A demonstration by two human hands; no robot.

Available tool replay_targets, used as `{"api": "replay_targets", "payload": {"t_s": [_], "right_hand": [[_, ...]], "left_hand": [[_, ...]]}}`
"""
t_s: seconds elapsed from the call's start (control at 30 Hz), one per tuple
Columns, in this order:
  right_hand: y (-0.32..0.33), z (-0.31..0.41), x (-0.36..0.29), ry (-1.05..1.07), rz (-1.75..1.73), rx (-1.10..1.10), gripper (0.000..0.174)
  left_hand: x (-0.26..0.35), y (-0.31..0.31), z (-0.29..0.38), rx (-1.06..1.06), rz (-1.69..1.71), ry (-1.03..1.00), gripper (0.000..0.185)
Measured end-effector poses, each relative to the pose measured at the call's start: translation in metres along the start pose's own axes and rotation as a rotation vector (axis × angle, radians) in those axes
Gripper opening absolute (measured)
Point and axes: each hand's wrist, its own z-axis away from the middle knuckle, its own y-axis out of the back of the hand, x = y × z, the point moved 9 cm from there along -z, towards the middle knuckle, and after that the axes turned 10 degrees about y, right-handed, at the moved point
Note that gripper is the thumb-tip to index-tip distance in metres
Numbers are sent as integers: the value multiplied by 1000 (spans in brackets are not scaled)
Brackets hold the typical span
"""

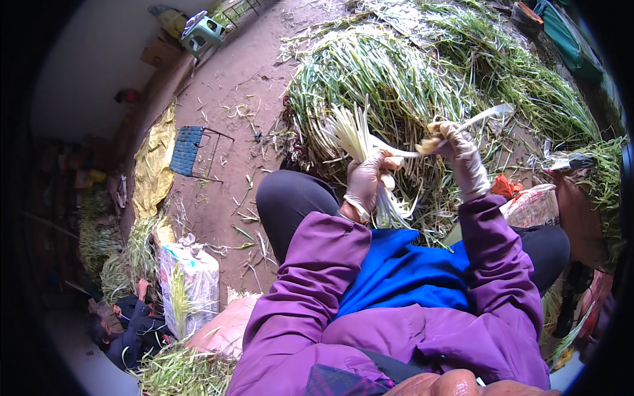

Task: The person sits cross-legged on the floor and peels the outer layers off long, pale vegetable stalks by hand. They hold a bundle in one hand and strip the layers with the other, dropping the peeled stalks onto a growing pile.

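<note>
In a thin pale glove, my left hand (364, 183) is closed round a bunch of pale stalks (352, 133), whose whitish ends fan out above the fist and whose thin leaves hang below it. To its right my right hand (448, 141), also gloved, pinches a white strip (488, 113) that sticks out past the fingers. Another pale band (396, 150) stretches between the two hands. Beyond both hands lies a large heap of long green leafy stalks (376, 69). A blue apron (401, 277) covers my lap.
A low stool with a blue woven seat (187, 151) stands on the earthen floor at the left, beside a yellow sheet (154, 163). A white wrapped bundle (190, 287) is nearer. A co-worker (131, 326) sits at the lower left. A printed sack (532, 208) stands by my right knee.
</note>
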Motion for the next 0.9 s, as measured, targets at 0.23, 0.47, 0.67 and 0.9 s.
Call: {"api": "replay_targets", "payload": {"t_s": [0.23,0.47,0.67,0.9], "right_hand": [[-65,22,34,-226,834,-733,28],[1,-48,65,-267,912,-376,30],[39,-101,85,28,1651,-186,29],[116,-99,75,-89,994,113,19]], "left_hand": [[9,-6,-5,-62,-188,-9,37],[26,29,-15,145,-152,-147,27],[8,4,-23,-159,120,34,35],[14,-2,-18,-101,80,24,35]]}}
